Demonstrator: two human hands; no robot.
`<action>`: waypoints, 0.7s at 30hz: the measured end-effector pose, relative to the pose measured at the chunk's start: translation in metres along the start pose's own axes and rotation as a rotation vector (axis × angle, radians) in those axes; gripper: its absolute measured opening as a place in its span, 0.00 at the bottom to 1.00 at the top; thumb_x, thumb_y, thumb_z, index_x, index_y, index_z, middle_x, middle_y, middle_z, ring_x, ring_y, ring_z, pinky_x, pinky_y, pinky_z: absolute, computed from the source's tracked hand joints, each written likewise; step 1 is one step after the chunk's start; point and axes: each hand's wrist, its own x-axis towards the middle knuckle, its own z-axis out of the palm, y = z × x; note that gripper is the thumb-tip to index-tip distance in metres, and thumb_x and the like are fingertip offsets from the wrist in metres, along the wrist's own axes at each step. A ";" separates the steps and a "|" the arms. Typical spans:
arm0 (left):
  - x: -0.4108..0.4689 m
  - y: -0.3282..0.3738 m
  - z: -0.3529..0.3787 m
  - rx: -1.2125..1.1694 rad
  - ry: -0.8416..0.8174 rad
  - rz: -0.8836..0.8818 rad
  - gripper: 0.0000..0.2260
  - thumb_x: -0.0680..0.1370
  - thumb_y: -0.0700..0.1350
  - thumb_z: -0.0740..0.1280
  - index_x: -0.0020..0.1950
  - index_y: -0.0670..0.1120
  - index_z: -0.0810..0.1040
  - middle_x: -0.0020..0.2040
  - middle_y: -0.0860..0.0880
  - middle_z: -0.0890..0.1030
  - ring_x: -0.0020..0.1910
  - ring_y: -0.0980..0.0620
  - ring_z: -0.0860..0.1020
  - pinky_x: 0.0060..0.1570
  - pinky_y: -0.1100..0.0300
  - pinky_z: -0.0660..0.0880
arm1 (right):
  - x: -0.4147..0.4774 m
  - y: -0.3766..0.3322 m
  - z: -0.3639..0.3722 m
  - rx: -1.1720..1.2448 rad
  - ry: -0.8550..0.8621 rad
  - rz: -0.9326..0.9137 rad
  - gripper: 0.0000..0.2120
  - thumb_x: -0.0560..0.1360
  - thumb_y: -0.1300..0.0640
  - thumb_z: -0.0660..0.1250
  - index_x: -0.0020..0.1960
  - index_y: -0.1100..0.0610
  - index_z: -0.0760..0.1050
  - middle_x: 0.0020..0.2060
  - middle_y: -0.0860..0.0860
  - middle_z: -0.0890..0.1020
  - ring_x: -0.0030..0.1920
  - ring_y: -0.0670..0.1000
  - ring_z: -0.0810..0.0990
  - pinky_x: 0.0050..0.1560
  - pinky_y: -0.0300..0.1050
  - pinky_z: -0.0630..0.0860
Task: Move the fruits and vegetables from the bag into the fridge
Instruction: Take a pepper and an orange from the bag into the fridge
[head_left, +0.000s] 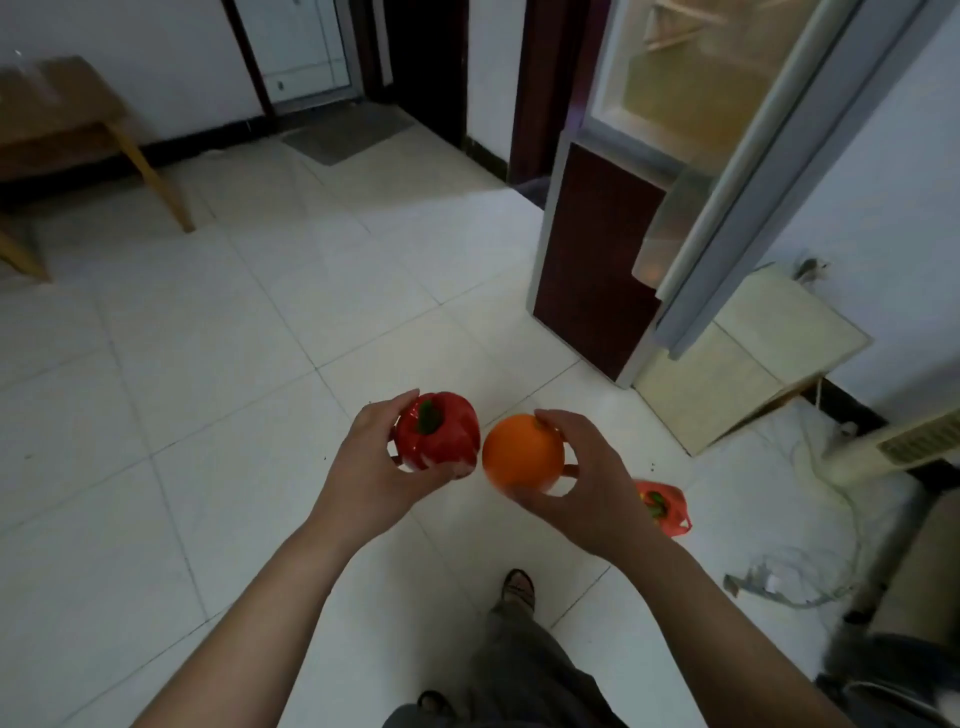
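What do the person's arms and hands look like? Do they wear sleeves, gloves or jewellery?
The left hand and the right hand wear no gloves, and no ring, watch or bracelet shows. The left forearm and the right forearm are uncovered as far as the picture's bottom edge; no sleeve is in view.

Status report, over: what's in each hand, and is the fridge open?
Left hand grips red pepper. Right hand grips orange. Fridge door open; bare floor between.

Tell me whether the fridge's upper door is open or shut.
Open. The upper door stands swung outward, and the lit fridge interior shows beside it.
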 end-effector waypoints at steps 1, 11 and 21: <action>0.005 -0.003 -0.008 -0.009 0.000 -0.006 0.39 0.61 0.54 0.78 0.69 0.55 0.66 0.61 0.56 0.68 0.58 0.54 0.72 0.49 0.67 0.73 | 0.010 -0.005 0.003 0.008 0.001 -0.010 0.35 0.63 0.45 0.76 0.64 0.44 0.61 0.61 0.40 0.66 0.58 0.42 0.68 0.49 0.29 0.68; 0.131 -0.012 -0.057 0.077 0.014 0.098 0.29 0.63 0.51 0.77 0.62 0.56 0.71 0.54 0.59 0.69 0.57 0.55 0.71 0.51 0.63 0.74 | 0.145 -0.020 0.030 0.057 0.002 -0.020 0.35 0.64 0.50 0.77 0.65 0.46 0.63 0.58 0.36 0.66 0.54 0.38 0.69 0.48 0.26 0.68; 0.346 0.022 -0.053 0.105 -0.039 0.228 0.32 0.57 0.66 0.65 0.60 0.58 0.71 0.52 0.61 0.70 0.51 0.61 0.70 0.48 0.68 0.71 | 0.343 0.008 -0.010 -0.111 0.079 -0.026 0.38 0.63 0.41 0.75 0.68 0.48 0.63 0.67 0.46 0.68 0.62 0.48 0.70 0.60 0.48 0.73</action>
